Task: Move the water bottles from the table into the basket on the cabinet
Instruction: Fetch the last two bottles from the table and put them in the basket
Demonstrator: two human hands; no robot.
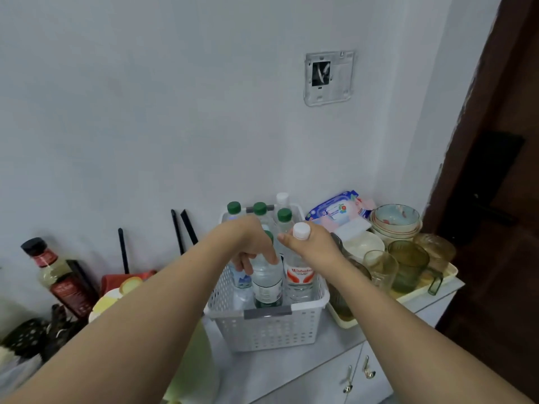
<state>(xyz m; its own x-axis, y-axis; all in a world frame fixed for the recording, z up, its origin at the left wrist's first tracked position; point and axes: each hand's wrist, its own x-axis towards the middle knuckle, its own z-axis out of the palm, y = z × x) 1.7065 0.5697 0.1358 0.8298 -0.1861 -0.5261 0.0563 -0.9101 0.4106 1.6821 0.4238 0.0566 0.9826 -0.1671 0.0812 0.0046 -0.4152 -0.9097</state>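
My left grip [251,243] was closed round the shoulder of a green-capped bottle [267,282], fingers wrapped over its front, the bottle standing upright in the near part of the basket [268,330]. My right grip [310,246] was clamped on the neck of a white-capped bottle [300,277] with a red label, its cap [301,230] poking up between thumb and fingers; that bottle stood just beside the green one, also inside the basket. Behind them more bottles stood upright toward the far wall of the basket, three with green caps [234,207] and one with a white cap [282,197]. The white perforated basket sat on the cabinet [291,371]. To its right was a tray [423,293] of glasses [408,266] and stacked bowls [396,220], with a wipes pack [338,211] behind. To the left stood a sauce bottle [55,275] against the wall.
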